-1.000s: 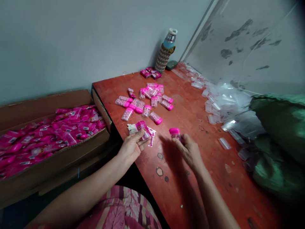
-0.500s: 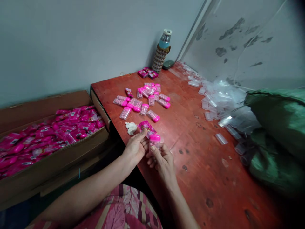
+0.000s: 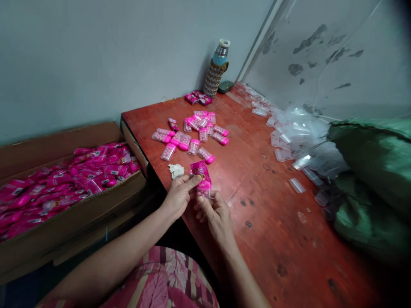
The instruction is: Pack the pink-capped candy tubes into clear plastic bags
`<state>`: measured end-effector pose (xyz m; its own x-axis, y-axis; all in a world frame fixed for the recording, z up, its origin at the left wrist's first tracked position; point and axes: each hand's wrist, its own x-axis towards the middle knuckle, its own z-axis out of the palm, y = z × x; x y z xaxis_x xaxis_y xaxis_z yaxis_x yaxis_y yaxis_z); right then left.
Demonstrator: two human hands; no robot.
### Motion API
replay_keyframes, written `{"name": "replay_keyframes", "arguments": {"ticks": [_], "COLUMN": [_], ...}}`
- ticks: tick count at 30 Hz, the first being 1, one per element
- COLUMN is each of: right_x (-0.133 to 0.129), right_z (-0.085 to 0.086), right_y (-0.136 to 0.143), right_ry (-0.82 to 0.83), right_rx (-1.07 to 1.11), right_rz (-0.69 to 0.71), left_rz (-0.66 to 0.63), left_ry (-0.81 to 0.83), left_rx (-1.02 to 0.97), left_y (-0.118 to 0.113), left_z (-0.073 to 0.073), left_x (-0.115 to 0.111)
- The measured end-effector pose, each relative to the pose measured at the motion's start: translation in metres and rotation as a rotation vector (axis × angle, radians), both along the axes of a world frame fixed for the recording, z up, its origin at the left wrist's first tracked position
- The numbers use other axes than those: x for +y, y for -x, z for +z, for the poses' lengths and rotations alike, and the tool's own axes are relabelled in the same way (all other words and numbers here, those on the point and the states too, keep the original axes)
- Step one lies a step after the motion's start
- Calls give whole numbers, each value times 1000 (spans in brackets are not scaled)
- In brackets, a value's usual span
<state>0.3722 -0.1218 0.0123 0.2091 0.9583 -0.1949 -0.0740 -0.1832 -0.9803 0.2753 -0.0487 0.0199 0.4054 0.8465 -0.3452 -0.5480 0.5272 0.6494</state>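
Over the near left edge of the table, my right hand (image 3: 218, 220) grips a small clear candy container (image 3: 204, 191) with a pink cap, cap end pointing away from me. My left hand (image 3: 178, 194) pinches a printed pink wrapper sleeve (image 3: 199, 169) between thumb and fingers. The sleeve's lower end meets the cap; how far it covers the cap I cannot tell. Just beyond lie several filled candy containers (image 3: 193, 146) with pink caps. A crumpled white scrap (image 3: 176, 171) rests beside my left hand.
At left stands a cardboard box (image 3: 96, 201) full of wrapped pink containers. Many clear empty containers (image 3: 297, 185) and a green sack (image 3: 369, 171) occupy the table's right side. At the back are a bottle (image 3: 216, 70) in a knitted cover and stacked pink packs (image 3: 198, 97).
My left hand has brought the pink sleeve onto the container's cap end, where the cap was bare before. My right hand has shifted slightly left with the container.
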Motion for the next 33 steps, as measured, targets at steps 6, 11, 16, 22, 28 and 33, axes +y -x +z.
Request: {"name": "replay_keyframes", "arguments": {"ticks": [6, 11, 16, 22, 28, 33], "right_x": [3, 4, 4, 5, 3, 5], "right_z": [-2, -3, -4, -3, -5, -4], "right_y": [1, 3, 2, -5, -3, -2], "right_ry": [16, -6, -35, -16, -29, 12], "right_rx": [77, 86, 64, 87, 43, 231], "right_rz": [-12, -25, -38, -20, -10, 15], "left_rz": [-24, -59, -169, -263, -175, -343], "left_ry": [-42, -84, -78, -91, -19, -76], "left_rx": [55, 50, 101, 164, 134, 90], "left_y": [1, 2, 3, 8, 7, 7], "left_z": [-2, -1, -1, 1, -4, -2], "left_x": [2, -1, -1, 8, 8, -2]}}
